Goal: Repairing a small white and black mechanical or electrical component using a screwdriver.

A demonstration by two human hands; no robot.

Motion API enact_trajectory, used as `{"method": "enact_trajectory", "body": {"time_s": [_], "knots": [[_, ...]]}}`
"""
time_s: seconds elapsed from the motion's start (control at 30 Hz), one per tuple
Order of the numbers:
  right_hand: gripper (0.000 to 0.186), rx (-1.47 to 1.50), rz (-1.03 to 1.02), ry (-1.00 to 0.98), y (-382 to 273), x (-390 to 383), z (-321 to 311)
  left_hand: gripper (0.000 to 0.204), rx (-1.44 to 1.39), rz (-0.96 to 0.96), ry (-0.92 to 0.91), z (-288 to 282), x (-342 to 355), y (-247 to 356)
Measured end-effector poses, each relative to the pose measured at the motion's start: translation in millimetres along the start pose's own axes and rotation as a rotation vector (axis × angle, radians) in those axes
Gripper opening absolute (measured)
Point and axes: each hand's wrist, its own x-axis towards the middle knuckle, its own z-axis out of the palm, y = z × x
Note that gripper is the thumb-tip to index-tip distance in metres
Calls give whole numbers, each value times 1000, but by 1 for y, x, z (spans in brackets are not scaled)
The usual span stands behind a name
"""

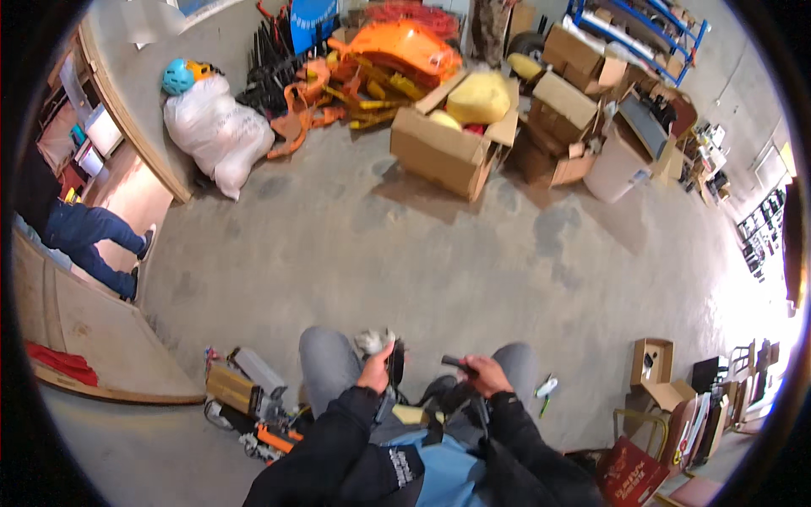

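Note:
I am seated, grey-clad knees bent. My left hand [377, 365] is closed on a dark object [395, 363] by my left knee; a pale, crumpled-looking item [370, 340] sits just beyond it, too small to make out. My right hand [486, 374] grips a black, bar-like piece [454, 362] near my right knee. Other dark and yellowish items between my legs are unclear. A pile of metal parts [241, 389] is to my left; a small white item [547, 386] lies on the floor to my right.
A person [97, 237] in jeans is at the left doorway. A white bag [211, 135], orange and yellow plastic parts [397, 51] and cardboard boxes [435, 160] line the back wall. An open small box [651, 355] and stacked chairs and boards [684, 422] are at right.

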Motion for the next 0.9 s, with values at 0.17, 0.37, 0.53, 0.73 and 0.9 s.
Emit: {"method": "enact_trajectory", "body": {"time_s": [0.17,0.37,0.53,0.73,0.9], "knots": [[17,-49,-59,-82,-23,-5,5,32,81,-36,-92,-3,17,9],[27,-7,-29,-2,-29,-3,14,42,140,13,15,13,6,20],[30,66,-11,31,-22,-10,10,35,128,-54,63,18,-4,15],[32,49,-8,56,-22,-14,12,34,204,-112,47,17,-6,13],[32,48,-9,45,-23,-12,10,32,182,-126,44,22,-6,14]]}}
